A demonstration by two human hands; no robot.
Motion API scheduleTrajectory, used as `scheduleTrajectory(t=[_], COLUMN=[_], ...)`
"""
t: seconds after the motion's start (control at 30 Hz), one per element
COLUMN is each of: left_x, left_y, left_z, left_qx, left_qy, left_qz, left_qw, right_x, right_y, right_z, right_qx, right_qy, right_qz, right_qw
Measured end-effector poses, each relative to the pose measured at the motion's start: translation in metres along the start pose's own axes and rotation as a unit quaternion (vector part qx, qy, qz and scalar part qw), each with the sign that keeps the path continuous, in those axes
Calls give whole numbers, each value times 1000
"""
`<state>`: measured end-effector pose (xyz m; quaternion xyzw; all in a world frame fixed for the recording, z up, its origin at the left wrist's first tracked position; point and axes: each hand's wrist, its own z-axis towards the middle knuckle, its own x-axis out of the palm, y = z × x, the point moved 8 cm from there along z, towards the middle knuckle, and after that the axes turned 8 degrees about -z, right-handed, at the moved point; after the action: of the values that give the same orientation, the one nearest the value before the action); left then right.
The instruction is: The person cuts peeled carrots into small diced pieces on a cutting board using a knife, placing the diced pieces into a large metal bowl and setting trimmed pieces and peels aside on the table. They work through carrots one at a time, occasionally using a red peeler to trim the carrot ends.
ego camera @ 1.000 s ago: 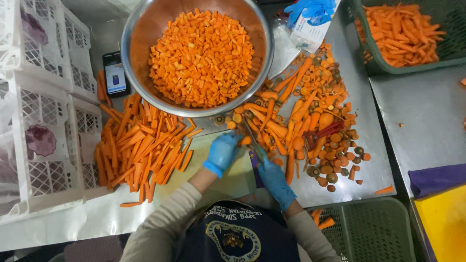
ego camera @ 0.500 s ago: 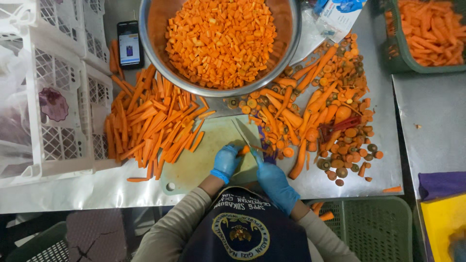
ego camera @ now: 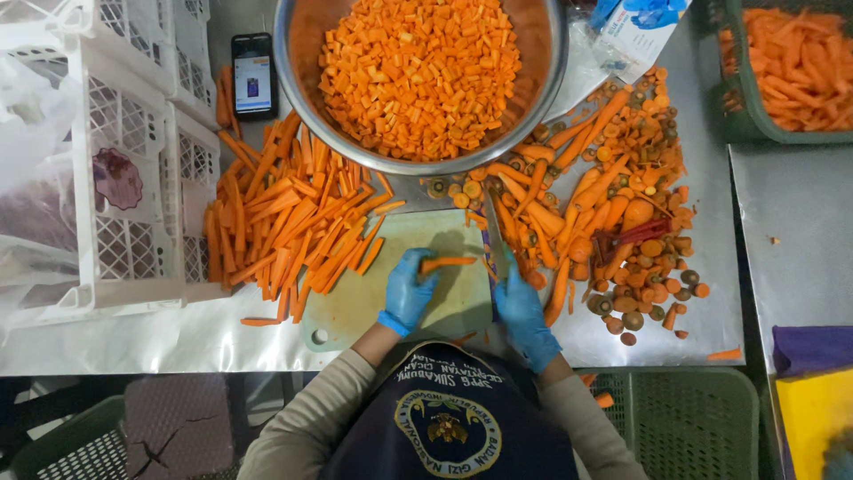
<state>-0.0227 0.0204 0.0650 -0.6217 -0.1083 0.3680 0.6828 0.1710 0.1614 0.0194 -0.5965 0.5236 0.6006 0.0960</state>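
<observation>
Entry, cutting station, head view: pale green cutting board (ego camera: 391,307) lay on the steel desk (ego camera: 800,222), and on it one carrot stick (ego camera: 447,262), crosswise. Left hand (ego camera: 407,293) (blue glove) had come in from the heap at the board's upper right, where it was a second earlier, and pinned the stick's left end, grip clenched on it. Right hand (ego camera: 524,311) (blue glove) was closed around the handle of a knife (ego camera: 494,240), whose blade ran up the board's right edge, just beside the stick's right end; a second earlier both hands were up among the whole carrots. Judged: a fresh piece set for cutting. Also present: metal bowl (ego camera: 533,116) of diced carrot, pile of cut sticks (ego camera: 293,213) at left, trimmings and ends (ego camera: 622,222) at right, phone (ego camera: 254,76), white crates (ego camera: 133,178).
</observation>
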Motion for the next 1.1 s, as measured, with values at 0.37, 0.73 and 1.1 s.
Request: scheduleTrajectory(t=[0.37, 0.73, 1.1], left_x=[6, 1, 32], left_y=[61, 33, 68], left_z=[-45, -27, -7], left_qx=[7, -36, -186], left_qy=[75, 127, -52], left_qz=[198, 282, -249], left_qw=[977, 950, 949], right_x=[27, 43, -4], right_y=[43, 81, 17], right_z=[-45, -14, -5], right_qx=[-244, -279, -53], right_qy=[-76, -121, -26], right_qz=[-146, -227, -14], right_qw=[956, 925, 998])
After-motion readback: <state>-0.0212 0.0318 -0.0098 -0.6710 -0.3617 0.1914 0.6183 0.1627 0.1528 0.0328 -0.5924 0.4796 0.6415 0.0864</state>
